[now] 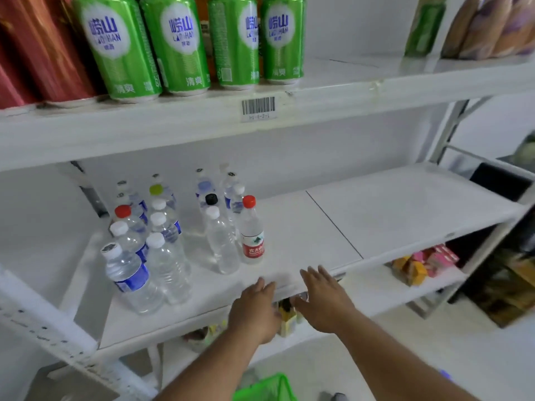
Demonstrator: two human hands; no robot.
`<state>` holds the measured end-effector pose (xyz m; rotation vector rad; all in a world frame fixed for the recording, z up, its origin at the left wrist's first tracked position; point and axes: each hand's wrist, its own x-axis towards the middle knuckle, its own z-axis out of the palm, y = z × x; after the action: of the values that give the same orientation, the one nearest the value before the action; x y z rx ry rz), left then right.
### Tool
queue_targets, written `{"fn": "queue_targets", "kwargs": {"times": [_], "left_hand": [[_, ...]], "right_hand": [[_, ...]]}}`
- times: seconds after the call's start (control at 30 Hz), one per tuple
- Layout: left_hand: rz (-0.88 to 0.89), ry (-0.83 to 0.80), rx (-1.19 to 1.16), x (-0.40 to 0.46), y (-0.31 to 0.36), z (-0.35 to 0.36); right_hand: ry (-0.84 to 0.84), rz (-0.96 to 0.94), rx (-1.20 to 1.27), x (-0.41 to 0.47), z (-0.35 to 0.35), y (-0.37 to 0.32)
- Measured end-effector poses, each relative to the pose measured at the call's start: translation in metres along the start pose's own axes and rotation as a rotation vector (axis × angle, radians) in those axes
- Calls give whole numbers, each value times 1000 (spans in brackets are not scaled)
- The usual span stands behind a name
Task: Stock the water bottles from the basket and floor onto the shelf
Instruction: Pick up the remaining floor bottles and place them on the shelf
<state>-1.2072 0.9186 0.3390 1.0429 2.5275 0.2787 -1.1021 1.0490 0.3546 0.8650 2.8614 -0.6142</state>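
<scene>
head view: clear ribbed plastic bottles (pixel 170 241), smooth shelf (pixel 304 235)

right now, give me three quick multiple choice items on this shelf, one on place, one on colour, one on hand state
1. Where does the red-labelled bottle stand among the water bottles?
A. right end
B. left end
C. upper shelf

2. What colour are the cans on the upper shelf?
A. blue
B. green
C. black

3. What are the left hand and right hand doing?
A. each grips a bottle
B. both open and empty, at the middle shelf front edge
C. both in the basket

Answers: 1 A, it is the rightmost bottle. 2 B, four green cans in a row. 3 B, fingers straight, nothing held.
</scene>
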Motion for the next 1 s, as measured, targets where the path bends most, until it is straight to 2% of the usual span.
{"fn": "queue_targets", "kwargs": {"times": [0.23,0.47,0.63,1.0], "left_hand": [[238,-94,156,-17,77,41],[357,-298,242,-38,167,107],[367,-376,264,-48,244,157],[290,-459,241,-71,400,236]], "right_hand": [[-44,176,-132,-80,1,77],[-135,368,-44,-153,19,170],[-144,452,13,-202,21,254],[-207,502,66,-287,-10,419]]}}
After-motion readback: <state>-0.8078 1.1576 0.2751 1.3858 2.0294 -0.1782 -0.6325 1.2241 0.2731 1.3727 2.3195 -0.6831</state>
